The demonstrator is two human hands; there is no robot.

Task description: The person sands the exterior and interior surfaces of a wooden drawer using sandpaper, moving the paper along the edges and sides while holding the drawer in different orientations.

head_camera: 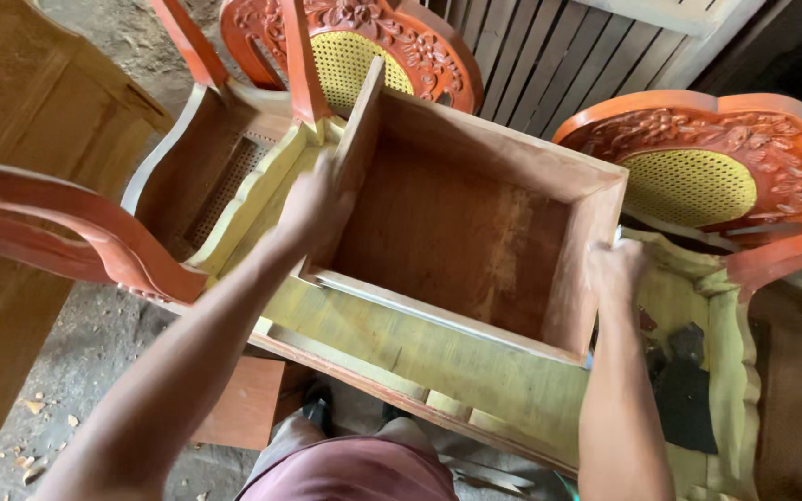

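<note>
While it rests on a chair seat, the wooden drawer sits between both hands, fingers clamped on its side walls.

An open wooden drawer, a shallow rectangular box of reddish-brown raw wood with paler edges, sits tilted on the yellow-painted seat frame of a carved orange chair. Its hollow faces up. The drawer's far corner leans against the chair's orange upright, and its near long side rests on the seat frame.
</note>
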